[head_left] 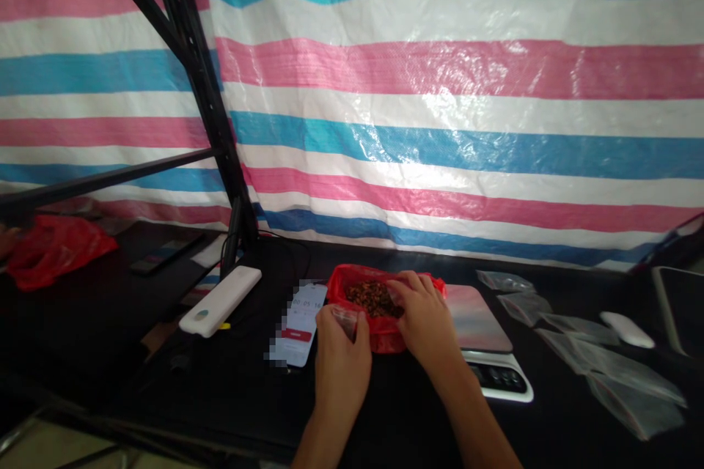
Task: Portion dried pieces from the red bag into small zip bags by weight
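A red plastic bag (385,341) lies open on the black table, holding small reddish-brown pieces (369,297). My right hand (422,319) reaches into the bag's mouth, its fingers curled over the pieces. What those fingers hold is hidden. My left hand (342,359) sits just left of the bag, pinched on a small clear plastic pouch (345,319) held up by its top.
A digital scale (484,341) stands right of the bag. Several empty clear pouches (599,359) lie further right, by a white oval object (627,330). A phone showing a timer (301,322) and a white power bank (220,300) lie to the left. Another red bag (52,248) sits far left.
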`<action>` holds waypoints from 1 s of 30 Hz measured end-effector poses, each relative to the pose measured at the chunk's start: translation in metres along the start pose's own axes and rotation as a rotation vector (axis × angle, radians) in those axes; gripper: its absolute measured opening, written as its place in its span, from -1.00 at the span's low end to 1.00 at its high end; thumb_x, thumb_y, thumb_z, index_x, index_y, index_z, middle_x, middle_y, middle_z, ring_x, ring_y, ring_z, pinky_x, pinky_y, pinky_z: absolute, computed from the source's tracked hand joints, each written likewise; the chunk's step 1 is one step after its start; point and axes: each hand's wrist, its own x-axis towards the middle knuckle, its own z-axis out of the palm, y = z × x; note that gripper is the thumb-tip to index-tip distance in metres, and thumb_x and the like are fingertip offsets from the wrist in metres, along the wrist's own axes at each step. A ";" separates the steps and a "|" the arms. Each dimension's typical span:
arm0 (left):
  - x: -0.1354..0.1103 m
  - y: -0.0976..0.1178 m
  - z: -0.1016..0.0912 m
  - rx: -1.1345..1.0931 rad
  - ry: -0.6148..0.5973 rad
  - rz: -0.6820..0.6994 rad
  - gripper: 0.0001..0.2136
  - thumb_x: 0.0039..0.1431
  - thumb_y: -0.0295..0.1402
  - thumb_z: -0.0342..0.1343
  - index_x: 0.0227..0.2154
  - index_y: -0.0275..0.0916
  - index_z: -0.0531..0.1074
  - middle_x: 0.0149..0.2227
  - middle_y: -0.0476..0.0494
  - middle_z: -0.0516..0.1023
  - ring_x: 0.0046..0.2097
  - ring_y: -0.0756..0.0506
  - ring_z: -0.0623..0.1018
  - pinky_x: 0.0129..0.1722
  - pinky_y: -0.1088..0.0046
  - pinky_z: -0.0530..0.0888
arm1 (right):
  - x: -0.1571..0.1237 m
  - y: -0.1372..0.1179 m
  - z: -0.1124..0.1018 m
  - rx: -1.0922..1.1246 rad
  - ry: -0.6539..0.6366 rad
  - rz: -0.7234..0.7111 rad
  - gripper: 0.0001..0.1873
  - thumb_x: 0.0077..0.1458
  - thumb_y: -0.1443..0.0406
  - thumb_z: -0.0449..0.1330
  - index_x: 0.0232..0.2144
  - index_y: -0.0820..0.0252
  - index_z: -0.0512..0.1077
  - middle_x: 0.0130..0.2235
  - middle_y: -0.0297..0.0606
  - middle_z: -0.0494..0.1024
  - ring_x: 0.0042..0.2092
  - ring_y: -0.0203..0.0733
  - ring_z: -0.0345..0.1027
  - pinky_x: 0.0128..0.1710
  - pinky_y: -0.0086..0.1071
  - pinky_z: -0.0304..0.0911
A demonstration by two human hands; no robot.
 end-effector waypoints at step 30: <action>0.012 -0.007 0.012 -0.176 0.001 0.151 -0.93 0.13 -0.36 0.09 -0.32 -0.16 0.34 -0.33 -0.02 0.39 -0.26 -0.13 0.45 -0.18 0.27 0.44 | -0.002 -0.003 0.017 0.360 -0.004 0.136 -0.55 0.12 0.46 0.15 0.05 0.20 0.56 0.05 -0.09 0.63 0.10 0.09 0.45 0.19 -0.02 0.22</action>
